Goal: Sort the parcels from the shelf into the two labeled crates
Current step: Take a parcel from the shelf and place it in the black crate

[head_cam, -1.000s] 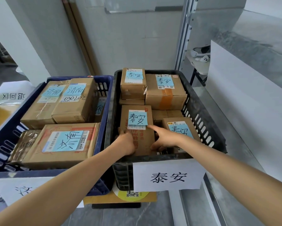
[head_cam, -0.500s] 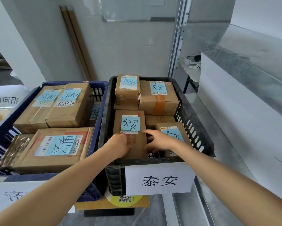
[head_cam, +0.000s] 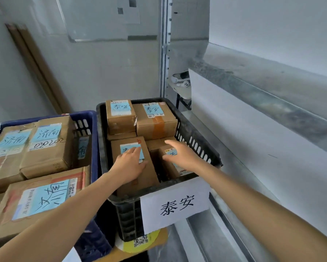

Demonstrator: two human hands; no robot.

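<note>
Left hand: laid flat on brown cardboard parcel, long axis pointing away;
Right hand: spread, empty, beside

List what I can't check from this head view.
- Blue note on front-left parcel: head view, left hand covers half.
- Label on front-right parcel: head view, right hand covers most.
- Lower parcels in black crate: head view, buried under top ones.
- Sign on blue crate: head view, cut off at bottom edge.

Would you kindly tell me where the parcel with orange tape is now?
In the head view, the orange-taped parcel lies in the far right corner of the black crate, beside a smaller parcel on its left.
</note>
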